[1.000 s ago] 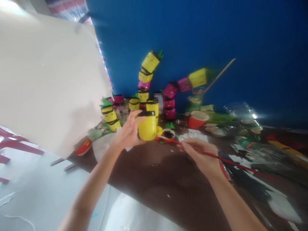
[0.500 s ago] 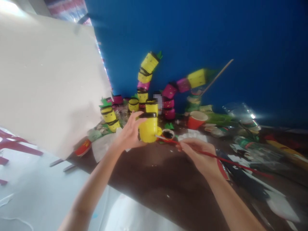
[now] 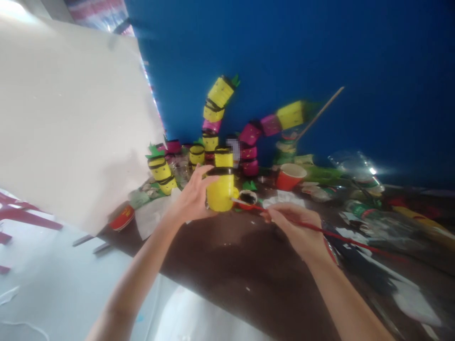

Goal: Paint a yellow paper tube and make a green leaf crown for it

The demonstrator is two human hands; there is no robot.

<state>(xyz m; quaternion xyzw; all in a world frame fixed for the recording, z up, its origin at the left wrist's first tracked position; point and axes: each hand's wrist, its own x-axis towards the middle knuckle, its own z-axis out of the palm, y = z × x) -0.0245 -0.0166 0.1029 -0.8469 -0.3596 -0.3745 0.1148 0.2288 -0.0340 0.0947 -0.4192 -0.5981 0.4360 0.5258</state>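
My left hand (image 3: 194, 196) is closed around the left side of a yellow cup (image 3: 220, 192) with a black band near its top. In my right hand (image 3: 293, 227) is a paintbrush (image 3: 341, 237) with a long red handle, its pale metal end at the lower right side of the yellow cup. Whether the bristles touch the surface, I cannot tell. Close behind the brush stands a small red cup (image 3: 248, 201) with black paint inside. A shorter yellow piece with a black rim (image 3: 223, 157) shows just behind the held cup.
Yellow and magenta cups with green leaves (image 3: 161, 175) line the back of the brown table (image 3: 220, 255). A red paper cup (image 3: 291, 176) stands at the back right, clear plastic bottles (image 3: 384, 220) lie farther right. Another red cup (image 3: 122, 216) tips at the left edge.
The yellow cup has turned or shifted very slightly to the right in my left hand. My right hand and the brush have moved a little to the right with it.
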